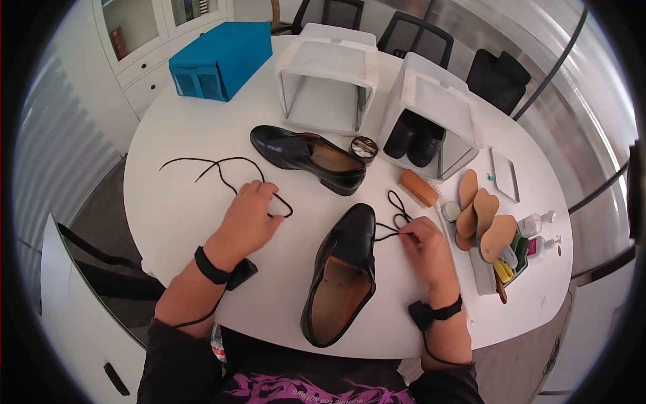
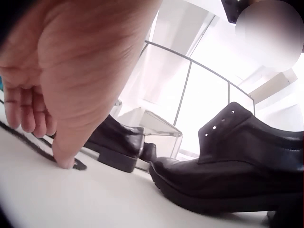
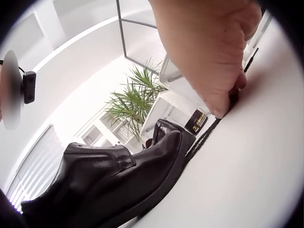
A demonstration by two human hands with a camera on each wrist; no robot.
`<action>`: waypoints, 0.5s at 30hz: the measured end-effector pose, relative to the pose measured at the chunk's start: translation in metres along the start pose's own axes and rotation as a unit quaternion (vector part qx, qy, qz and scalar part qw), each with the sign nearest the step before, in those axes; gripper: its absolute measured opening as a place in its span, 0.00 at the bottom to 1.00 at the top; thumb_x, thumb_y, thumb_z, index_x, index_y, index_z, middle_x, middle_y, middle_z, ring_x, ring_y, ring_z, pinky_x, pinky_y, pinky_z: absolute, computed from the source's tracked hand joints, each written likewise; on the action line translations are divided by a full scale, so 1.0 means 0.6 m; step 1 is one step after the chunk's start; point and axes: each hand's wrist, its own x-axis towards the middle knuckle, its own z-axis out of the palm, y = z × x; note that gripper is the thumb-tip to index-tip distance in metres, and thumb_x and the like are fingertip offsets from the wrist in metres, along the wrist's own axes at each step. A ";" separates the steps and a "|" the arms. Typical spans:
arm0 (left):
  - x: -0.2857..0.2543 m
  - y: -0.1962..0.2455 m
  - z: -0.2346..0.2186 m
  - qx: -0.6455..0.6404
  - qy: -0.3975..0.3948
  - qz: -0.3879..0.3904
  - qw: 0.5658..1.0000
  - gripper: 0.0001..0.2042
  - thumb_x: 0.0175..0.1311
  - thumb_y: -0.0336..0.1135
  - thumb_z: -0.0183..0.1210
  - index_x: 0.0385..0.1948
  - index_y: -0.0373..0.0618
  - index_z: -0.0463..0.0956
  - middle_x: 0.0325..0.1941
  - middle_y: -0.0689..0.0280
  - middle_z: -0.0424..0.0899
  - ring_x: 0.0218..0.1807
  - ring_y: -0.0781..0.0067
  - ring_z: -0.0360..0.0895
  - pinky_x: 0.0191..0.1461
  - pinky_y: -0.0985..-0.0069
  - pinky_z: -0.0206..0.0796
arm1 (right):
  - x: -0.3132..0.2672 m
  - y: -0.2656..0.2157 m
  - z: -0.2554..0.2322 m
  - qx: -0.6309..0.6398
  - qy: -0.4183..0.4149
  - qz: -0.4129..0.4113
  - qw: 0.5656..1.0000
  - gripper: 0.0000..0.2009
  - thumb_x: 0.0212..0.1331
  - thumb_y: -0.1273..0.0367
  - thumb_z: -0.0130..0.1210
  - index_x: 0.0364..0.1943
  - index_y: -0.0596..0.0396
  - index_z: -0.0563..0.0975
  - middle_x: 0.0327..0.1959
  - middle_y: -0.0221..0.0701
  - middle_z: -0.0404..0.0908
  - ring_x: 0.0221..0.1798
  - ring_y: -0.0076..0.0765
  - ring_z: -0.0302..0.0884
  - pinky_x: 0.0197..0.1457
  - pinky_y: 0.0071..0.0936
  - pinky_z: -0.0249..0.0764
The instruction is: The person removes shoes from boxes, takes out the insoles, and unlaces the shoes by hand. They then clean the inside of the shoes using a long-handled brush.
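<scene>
A black shoe (image 1: 340,273) without a lace lies upright near the table's front edge, toe pointing away; its empty eyelets show on the shoe (image 2: 228,166) in the left wrist view. Behind it to the left is a second black shoe (image 1: 309,158). My left hand (image 1: 245,219) rests over a loose black lace (image 1: 245,159), fingers loosely bent, thumb apart and touching down beside the lace. To the right of the near shoe, my right hand (image 1: 427,249) pinches another, looped black lace (image 1: 397,202) between thumb and fingers, low over the table.
Behind stand a blue box (image 1: 225,57), a white box (image 1: 326,57) and a white box (image 1: 437,84) holding dark shoes. A round tin (image 1: 363,148), a brush (image 1: 418,188), insoles (image 1: 498,237), bottles (image 1: 535,223) and a small bin (image 1: 481,273) sit to the right.
</scene>
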 end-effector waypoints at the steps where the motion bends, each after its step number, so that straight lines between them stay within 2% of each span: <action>1: -0.001 -0.006 -0.001 0.034 0.008 -0.026 0.999 0.24 0.69 0.27 0.79 0.66 0.40 0.83 0.58 0.52 0.87 0.63 0.45 0.86 0.66 0.52 0.82 | -0.002 0.010 -0.009 -0.034 0.013 0.006 0.999 0.05 0.75 0.79 0.72 0.49 0.60 0.89 0.49 0.44 0.91 0.49 0.59 0.91 0.54 0.47 0.88; 2: -0.005 -0.011 0.001 0.050 0.045 -0.022 0.997 0.18 0.71 0.27 0.77 0.59 0.39 0.85 0.54 0.52 0.89 0.60 0.44 0.86 0.64 0.52 0.82 | -0.009 0.023 -0.017 -0.036 0.008 0.003 0.999 0.05 0.75 0.79 0.72 0.49 0.60 0.89 0.49 0.44 0.91 0.49 0.59 0.91 0.54 0.47 0.88; 3: -0.002 -0.012 -0.001 0.048 0.048 -0.027 0.997 0.18 0.71 0.27 0.77 0.59 0.39 0.85 0.54 0.52 0.89 0.60 0.44 0.86 0.64 0.52 0.82 | -0.016 0.038 -0.022 -0.073 0.037 0.030 0.996 0.04 0.76 0.79 0.70 0.49 0.61 0.88 0.49 0.45 0.91 0.47 0.57 0.92 0.52 0.45 0.88; 5: 0.004 -0.012 -0.012 0.050 -0.044 -0.083 0.994 0.10 0.73 0.25 0.74 0.51 0.38 0.86 0.51 0.52 0.89 0.59 0.43 0.86 0.64 0.52 0.81 | -0.021 0.053 -0.021 -0.108 0.064 0.053 0.991 0.03 0.78 0.79 0.69 0.49 0.62 0.87 0.49 0.46 0.91 0.45 0.55 0.92 0.50 0.44 0.87; 7: 0.004 -0.012 -0.002 0.042 -0.043 -0.085 0.995 0.06 0.74 0.25 0.72 0.47 0.37 0.85 0.48 0.53 0.90 0.58 0.43 0.86 0.63 0.52 0.81 | -0.021 0.052 -0.016 -0.127 0.144 0.103 0.976 0.04 0.78 0.79 0.69 0.51 0.62 0.87 0.46 0.46 0.90 0.43 0.52 0.91 0.50 0.44 0.87; 8: 0.007 -0.012 0.004 0.032 -0.044 -0.082 0.995 0.03 0.75 0.24 0.70 0.43 0.37 0.85 0.46 0.53 0.90 0.58 0.43 0.86 0.63 0.53 0.81 | -0.017 0.045 -0.017 -0.119 0.131 0.127 0.976 0.08 0.77 0.78 0.71 0.55 0.62 0.87 0.50 0.44 0.91 0.43 0.46 0.90 0.48 0.40 0.87; 9: 0.008 -0.014 0.008 0.032 -0.044 -0.081 0.995 0.03 0.75 0.24 0.70 0.43 0.37 0.85 0.46 0.53 0.90 0.58 0.43 0.86 0.63 0.53 0.81 | -0.017 0.032 -0.019 -0.118 0.131 0.128 0.976 0.08 0.77 0.78 0.71 0.55 0.62 0.87 0.50 0.44 0.91 0.43 0.46 0.90 0.48 0.40 0.87; 11: 0.010 -0.015 0.016 0.021 -0.033 -0.026 0.999 0.10 0.73 0.22 0.70 0.52 0.39 0.85 0.52 0.52 0.89 0.58 0.44 0.86 0.62 0.52 0.82 | -0.006 -0.033 -0.014 -0.030 0.087 0.063 0.994 0.16 0.76 0.77 0.74 0.63 0.60 0.86 0.60 0.44 0.89 0.47 0.46 0.90 0.48 0.39 0.87; 12: 0.013 -0.014 0.021 0.020 -0.034 -0.022 0.999 0.10 0.73 0.22 0.70 0.52 0.39 0.85 0.52 0.52 0.89 0.58 0.44 0.86 0.62 0.52 0.82 | -0.003 -0.040 -0.009 0.005 0.050 0.031 0.998 0.19 0.75 0.76 0.75 0.67 0.59 0.86 0.63 0.42 0.89 0.48 0.43 0.89 0.48 0.37 0.87; 13: 0.016 -0.011 0.024 0.021 0.019 -0.004 1.000 0.16 0.72 0.22 0.70 0.59 0.40 0.83 0.60 0.51 0.88 0.59 0.43 0.87 0.62 0.51 0.83 | -0.003 -0.046 -0.005 0.040 0.013 0.000 0.999 0.23 0.74 0.76 0.77 0.71 0.58 0.86 0.65 0.40 0.88 0.50 0.39 0.89 0.49 0.35 0.87; 14: 0.020 -0.005 0.025 0.022 0.072 0.014 0.997 0.23 0.70 0.22 0.71 0.66 0.40 0.82 0.69 0.50 0.86 0.61 0.42 0.87 0.63 0.49 0.84 | -0.005 -0.058 -0.001 0.045 -0.001 -0.042 0.998 0.24 0.74 0.77 0.75 0.72 0.55 0.86 0.66 0.38 0.89 0.53 0.41 0.89 0.51 0.34 0.88; 15: 0.025 0.004 0.023 0.021 0.069 0.016 0.997 0.23 0.70 0.22 0.71 0.66 0.40 0.82 0.69 0.50 0.86 0.61 0.42 0.87 0.63 0.49 0.84 | -0.005 -0.059 0.004 0.044 0.001 -0.038 0.998 0.24 0.74 0.77 0.75 0.72 0.55 0.86 0.66 0.38 0.89 0.53 0.41 0.89 0.51 0.34 0.88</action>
